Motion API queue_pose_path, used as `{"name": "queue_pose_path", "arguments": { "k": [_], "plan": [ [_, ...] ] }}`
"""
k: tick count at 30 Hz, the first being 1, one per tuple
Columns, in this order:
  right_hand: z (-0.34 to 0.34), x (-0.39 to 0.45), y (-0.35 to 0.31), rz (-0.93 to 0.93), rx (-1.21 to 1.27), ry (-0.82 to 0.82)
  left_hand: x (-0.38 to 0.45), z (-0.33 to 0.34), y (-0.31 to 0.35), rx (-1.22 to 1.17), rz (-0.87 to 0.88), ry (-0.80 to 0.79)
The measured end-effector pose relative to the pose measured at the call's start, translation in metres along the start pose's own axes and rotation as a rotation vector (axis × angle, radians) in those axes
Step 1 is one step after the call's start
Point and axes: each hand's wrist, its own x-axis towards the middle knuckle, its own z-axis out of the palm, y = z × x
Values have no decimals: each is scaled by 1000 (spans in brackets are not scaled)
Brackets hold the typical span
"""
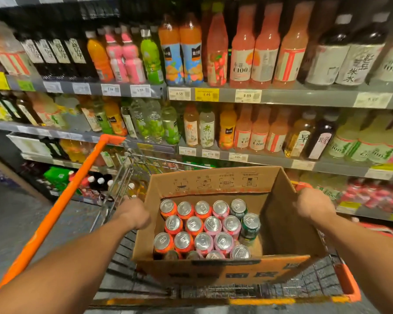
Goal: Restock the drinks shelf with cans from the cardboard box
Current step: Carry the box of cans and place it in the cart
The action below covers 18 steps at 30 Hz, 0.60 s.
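1. The left hand (134, 213) is curled over the left wall of the cardboard box (279, 214), gripping its top edge. The fingers are tucked out of sight, so only the back of the hand and knuckles can be seen.
2. The right hand (313, 203) is clamped on the box's right wall the same way, fingers wrapped over the rim near the far corner.
3. The box is seated in a wire shopping cart (132, 264) with orange trim, flaps open, handling symbols printed on the inside of the far flap.
4. The drink cans (202, 230) are packed upright in rows: orange ones on the left, pink in the middle, a few green on the right. Silver tops with pull tabs are all showing. A bare patch of box floor is left at the right side.
5. An orange cart handle bar (61, 207) is seen running diagonally at the left.
6. The drinks shelf (304, 96) fills the background, grey tiers loaded with juice and tea bottles (243, 48), price tags (206, 94) along the edges.
7. A dark grey floor (11, 223) is visible lower left.
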Motion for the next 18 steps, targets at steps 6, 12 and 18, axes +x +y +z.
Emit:
{"name": "queue_pose_path", "arguments": {
  "k": [6, 12, 18],
  "plan": [
    [49, 14, 8, 66, 6, -35, 25, 48, 4, -23, -42, -39],
    [89, 27, 20, 65, 10, -44, 40, 83, 12, -31, -50, -46],
    [101, 32, 25, 128, 43, -51, 42, 89, 24, 71, -48, 26]
  ]
}}
